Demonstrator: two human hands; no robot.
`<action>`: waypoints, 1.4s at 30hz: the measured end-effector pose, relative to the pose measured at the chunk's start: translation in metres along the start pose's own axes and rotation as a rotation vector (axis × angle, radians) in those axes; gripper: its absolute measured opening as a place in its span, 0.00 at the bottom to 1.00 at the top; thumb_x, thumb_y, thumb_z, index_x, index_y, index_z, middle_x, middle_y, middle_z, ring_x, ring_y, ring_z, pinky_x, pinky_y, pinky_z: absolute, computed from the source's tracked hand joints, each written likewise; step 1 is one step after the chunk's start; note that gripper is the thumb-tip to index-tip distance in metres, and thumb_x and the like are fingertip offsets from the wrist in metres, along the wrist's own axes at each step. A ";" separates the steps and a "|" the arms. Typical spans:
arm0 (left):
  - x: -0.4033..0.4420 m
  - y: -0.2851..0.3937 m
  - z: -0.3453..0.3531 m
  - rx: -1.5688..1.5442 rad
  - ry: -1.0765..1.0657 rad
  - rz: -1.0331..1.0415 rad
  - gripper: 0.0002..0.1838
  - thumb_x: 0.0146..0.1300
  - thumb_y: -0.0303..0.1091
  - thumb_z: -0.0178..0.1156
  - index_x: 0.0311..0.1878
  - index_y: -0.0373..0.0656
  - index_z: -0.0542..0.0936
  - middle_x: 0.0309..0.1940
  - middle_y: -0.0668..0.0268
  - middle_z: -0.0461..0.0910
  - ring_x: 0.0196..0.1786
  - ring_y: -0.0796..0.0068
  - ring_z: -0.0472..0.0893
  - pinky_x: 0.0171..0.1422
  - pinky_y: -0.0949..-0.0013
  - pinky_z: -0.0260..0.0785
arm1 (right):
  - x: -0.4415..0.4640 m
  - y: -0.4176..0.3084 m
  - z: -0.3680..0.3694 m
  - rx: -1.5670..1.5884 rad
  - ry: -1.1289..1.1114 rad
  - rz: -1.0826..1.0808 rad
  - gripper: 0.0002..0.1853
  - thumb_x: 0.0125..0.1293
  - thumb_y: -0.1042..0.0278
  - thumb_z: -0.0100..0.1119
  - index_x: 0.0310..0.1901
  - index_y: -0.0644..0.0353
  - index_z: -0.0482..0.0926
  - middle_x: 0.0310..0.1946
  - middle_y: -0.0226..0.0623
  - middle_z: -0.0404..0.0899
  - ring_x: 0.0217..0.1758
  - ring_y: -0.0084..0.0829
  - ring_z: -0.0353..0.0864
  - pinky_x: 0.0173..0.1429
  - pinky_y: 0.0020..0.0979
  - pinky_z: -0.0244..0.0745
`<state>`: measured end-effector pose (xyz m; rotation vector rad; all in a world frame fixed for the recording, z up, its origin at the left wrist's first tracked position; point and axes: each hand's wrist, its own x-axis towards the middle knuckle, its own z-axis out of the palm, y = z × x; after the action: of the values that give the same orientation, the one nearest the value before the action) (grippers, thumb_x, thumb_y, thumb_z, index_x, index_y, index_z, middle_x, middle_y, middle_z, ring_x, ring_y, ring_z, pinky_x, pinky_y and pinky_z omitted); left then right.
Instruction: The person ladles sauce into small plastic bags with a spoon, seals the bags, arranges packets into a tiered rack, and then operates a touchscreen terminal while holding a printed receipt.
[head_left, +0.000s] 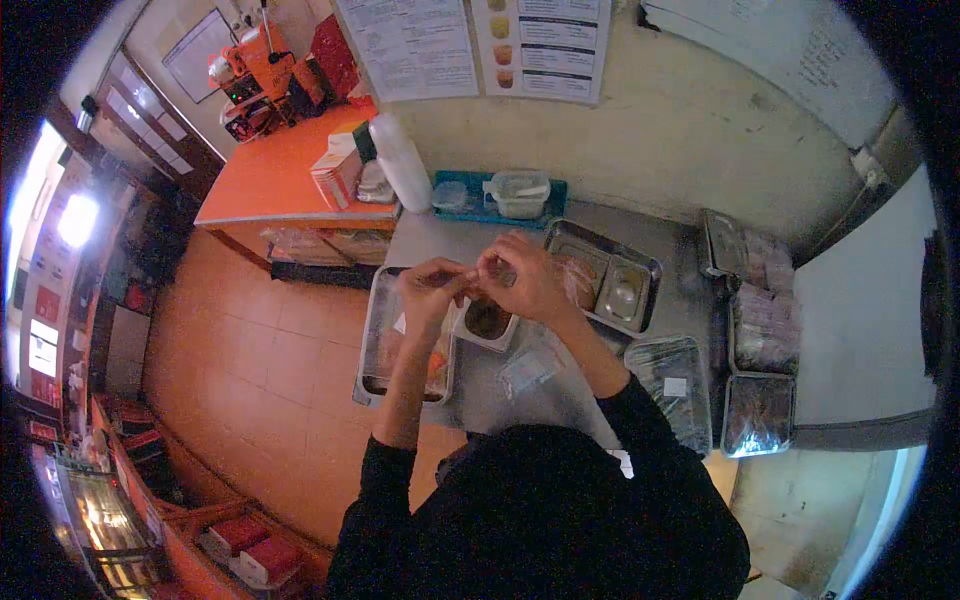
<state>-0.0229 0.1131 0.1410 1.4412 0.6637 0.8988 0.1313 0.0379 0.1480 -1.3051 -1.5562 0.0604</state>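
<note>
My left hand (434, 287) and my right hand (522, 282) meet fingertip to fingertip, both pinched closed. Whatever sits between the fingers is too small to make out. Just below them stands a small square container (487, 325) with dark brown contents, partly covered by my right hand. Under my left forearm lies a metal tray (378, 335) under clear wrap, with a white label and something orange inside. A clear plastic packet (530, 370) rests on the table near my right forearm.
Beyond my right hand is a metal tray (650, 292) holding wrapped food and a lidded steel container (625, 297). A wrapped tray (672, 385) lies nearer, at right. At the back, a teal tray (470, 212) carries plastic tubs beside a white roll (400, 163). Wrapped packs (765, 330) line the right.
</note>
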 end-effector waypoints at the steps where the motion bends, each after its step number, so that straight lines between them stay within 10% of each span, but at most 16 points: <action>1: 0.000 -0.002 0.000 -0.002 -0.002 -0.001 0.04 0.53 0.23 0.67 0.31 0.33 0.82 0.23 0.63 0.82 0.23 0.77 0.79 0.24 0.77 0.66 | 0.002 0.000 -0.001 -0.045 -0.026 -0.033 0.07 0.52 0.70 0.63 0.30 0.59 0.75 0.27 0.39 0.74 0.35 0.42 0.75 0.45 0.39 0.69; 10: -0.004 0.003 0.003 -0.082 0.137 0.142 0.03 0.54 0.24 0.66 0.29 0.38 0.81 0.23 0.68 0.80 0.21 0.81 0.75 0.24 0.78 0.63 | 0.001 0.002 -0.024 -0.082 -0.029 -0.044 0.05 0.58 0.71 0.59 0.32 0.62 0.73 0.29 0.40 0.71 0.36 0.39 0.73 0.46 0.39 0.69; 15: -0.006 0.014 0.011 0.528 0.109 0.337 0.04 0.51 0.23 0.67 0.30 0.41 0.83 0.28 0.69 0.79 0.27 0.81 0.73 0.27 0.77 0.61 | 0.006 -0.010 -0.030 -0.108 -0.034 -0.049 0.06 0.60 0.71 0.59 0.36 0.62 0.74 0.32 0.40 0.72 0.42 0.38 0.74 0.49 0.37 0.69; 28: -0.001 -0.010 0.029 0.133 0.289 0.363 0.04 0.49 0.23 0.68 0.29 0.39 0.83 0.27 0.69 0.77 0.31 0.79 0.74 0.34 0.76 0.63 | -0.053 0.020 0.004 0.178 0.060 0.095 0.08 0.58 0.70 0.63 0.36 0.65 0.78 0.33 0.37 0.76 0.38 0.34 0.76 0.42 0.31 0.69; 35: 0.006 -0.047 0.043 0.155 0.156 0.299 0.04 0.52 0.22 0.66 0.32 0.40 0.82 0.28 0.69 0.78 0.31 0.81 0.73 0.39 0.76 0.65 | -0.136 0.029 -0.016 0.157 -0.274 0.526 0.12 0.61 0.62 0.62 0.33 0.64 0.76 0.27 0.36 0.73 0.29 0.29 0.70 0.33 0.30 0.66; 42: 0.048 -0.071 0.099 0.402 -0.250 0.273 0.07 0.51 0.34 0.70 0.32 0.43 0.85 0.25 0.66 0.79 0.25 0.76 0.73 0.30 0.73 0.63 | -0.227 0.041 -0.043 -0.046 -0.105 0.707 0.12 0.64 0.61 0.59 0.35 0.63 0.75 0.20 0.41 0.70 0.21 0.28 0.67 0.29 0.32 0.66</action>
<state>0.0941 0.1055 0.0827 2.0036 0.4815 0.8006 0.1555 -0.1364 -0.0074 -1.8567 -1.1143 0.5458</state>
